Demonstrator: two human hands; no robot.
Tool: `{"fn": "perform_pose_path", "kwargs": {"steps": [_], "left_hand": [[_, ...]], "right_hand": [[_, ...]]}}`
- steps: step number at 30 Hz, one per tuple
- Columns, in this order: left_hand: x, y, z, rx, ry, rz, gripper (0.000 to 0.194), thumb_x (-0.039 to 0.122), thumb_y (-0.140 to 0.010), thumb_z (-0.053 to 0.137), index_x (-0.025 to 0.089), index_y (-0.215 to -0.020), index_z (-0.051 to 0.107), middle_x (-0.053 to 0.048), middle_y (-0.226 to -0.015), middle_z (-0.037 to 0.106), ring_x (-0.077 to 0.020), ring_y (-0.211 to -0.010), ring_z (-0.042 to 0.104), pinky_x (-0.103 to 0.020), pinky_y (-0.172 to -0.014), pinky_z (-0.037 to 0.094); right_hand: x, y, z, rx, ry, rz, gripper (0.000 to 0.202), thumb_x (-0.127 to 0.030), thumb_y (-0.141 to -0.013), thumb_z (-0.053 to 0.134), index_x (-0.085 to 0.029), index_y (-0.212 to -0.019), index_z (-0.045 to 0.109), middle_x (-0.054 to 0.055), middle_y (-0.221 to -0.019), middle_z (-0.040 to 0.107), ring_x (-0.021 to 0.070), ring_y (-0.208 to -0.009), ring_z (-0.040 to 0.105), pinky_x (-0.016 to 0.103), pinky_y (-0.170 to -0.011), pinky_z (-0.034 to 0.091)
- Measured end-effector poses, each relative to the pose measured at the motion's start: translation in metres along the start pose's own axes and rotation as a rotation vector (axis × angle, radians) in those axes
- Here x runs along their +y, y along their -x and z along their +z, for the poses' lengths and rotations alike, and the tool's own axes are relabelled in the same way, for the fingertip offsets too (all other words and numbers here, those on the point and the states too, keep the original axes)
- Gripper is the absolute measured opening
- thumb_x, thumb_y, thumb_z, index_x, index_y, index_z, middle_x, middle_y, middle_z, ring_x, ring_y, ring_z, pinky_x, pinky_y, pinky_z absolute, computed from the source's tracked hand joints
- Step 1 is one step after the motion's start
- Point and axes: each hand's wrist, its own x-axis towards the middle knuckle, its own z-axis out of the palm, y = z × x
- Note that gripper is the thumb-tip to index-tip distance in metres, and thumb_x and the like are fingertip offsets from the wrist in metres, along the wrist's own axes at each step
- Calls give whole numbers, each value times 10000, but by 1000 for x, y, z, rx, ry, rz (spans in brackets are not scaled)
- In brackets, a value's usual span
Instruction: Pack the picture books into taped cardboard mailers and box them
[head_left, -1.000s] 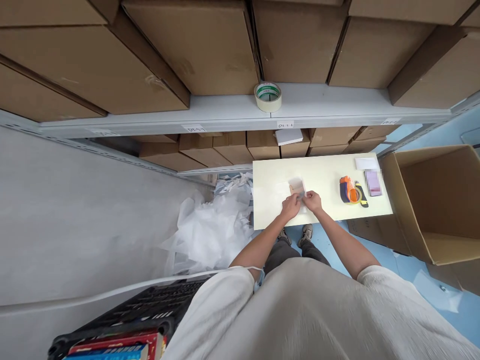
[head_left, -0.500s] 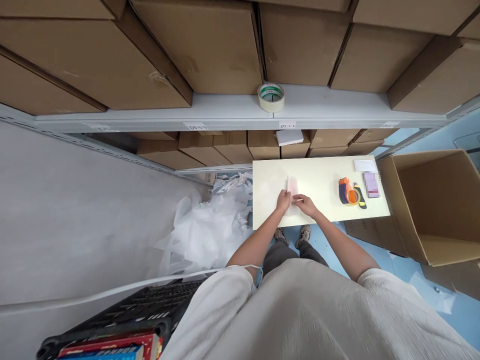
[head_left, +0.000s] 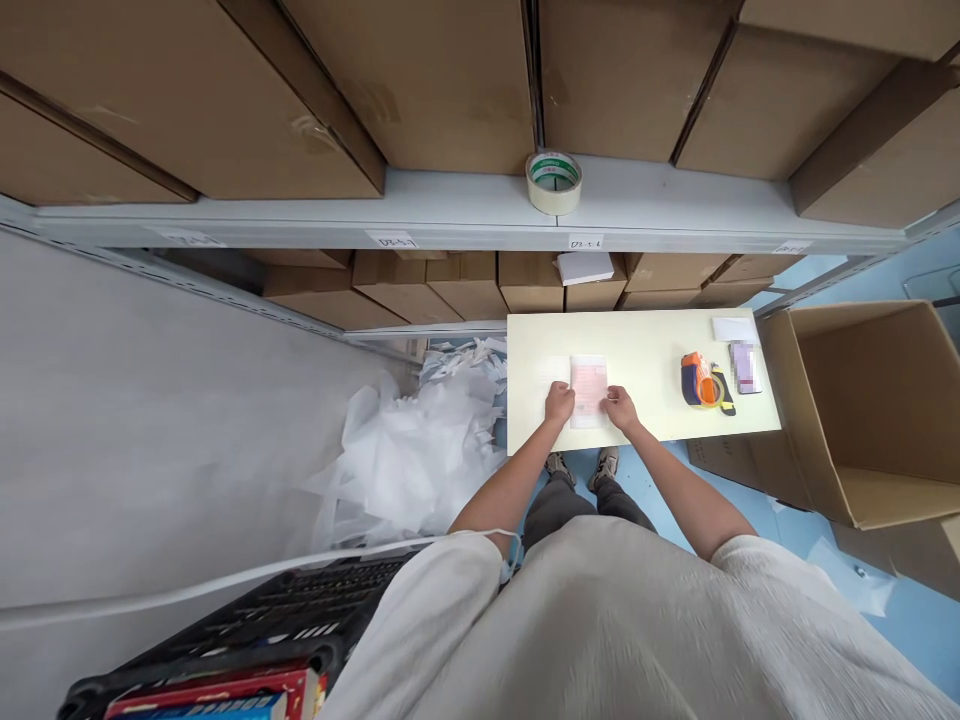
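The pink packet (head_left: 589,392) lies flat on the surface (head_left: 652,345), nearer the left edge than the right and close to the near edge, with its long sides running away from the person. A thin, whitish layer seems to cover it, so the covering looks well along; no tape can be made out on it, and whether its ends are closed is too small to tell. The left grip (head_left: 559,403) pinches or presses its left side, fingers drawn together, and the right grip (head_left: 621,408) does much the same at its right side, thumb and fingers close together. A faint pale sheet (head_left: 551,368) lies just beside it, toward the left edge. Nearer the right edge are an orange tape dispenser (head_left: 697,380), unheld, a black-and-yellow cutter (head_left: 725,392) just beside it, and a purple packet (head_left: 745,366); a white slip (head_left: 733,329) lies by the far right corner. Past the right edge stands an open carton (head_left: 877,390); beyond the far edge, a grey shelf (head_left: 450,212) bears brown boxes (head_left: 420,90) and a tape roll (head_left: 553,197). White wrapping (head_left: 416,450) is heaped left of the surface, and a black crate (head_left: 247,615) with books (head_left: 217,695) is near the person's left side.
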Motion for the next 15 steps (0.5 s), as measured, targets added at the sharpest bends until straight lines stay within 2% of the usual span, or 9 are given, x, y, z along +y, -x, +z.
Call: {"fn": "perform_pose_path", "kwargs": {"steps": [3,8,11,15], "left_hand": [[-2,7,0,-31,26,54,356,153,-864,639,242,-1206,602,-77,-1278,749,-214,-1160,718,-311,-998,521],[2,9,4,-148,123,133,379,121,-828,635,228,-1191,642,-93,-1330,744,-213,-1232,713,-331,-1073,523],[9,9,14,-246,151,162,418,125,-800,661,218,-1208,666,-106,-1363,737,-248,-1278,699,-365,-1093,529],[20,12,31,-368,229,190,507,93,-791,677,199,-1286,642,-144,-1493,662,-268,-1301,687,-387,-1090,544]], "right_hand": [[-1,0,0,23,-5,25,538,-351,-739,637,-252,-1268,625,53,-1168,719,225,-994,717,357,-893,599],[-1,-4,-8,54,-115,51,504,-344,-682,646,-230,-1173,650,22,-911,720,232,-876,696,362,-822,594],[-2,-9,-20,83,-164,82,438,-351,-645,638,-211,-1059,668,20,-809,692,228,-775,669,357,-731,581],[-2,-17,-41,177,-152,101,444,-346,-616,616,-209,-1035,669,7,-803,684,217,-754,653,338,-690,568]]}}
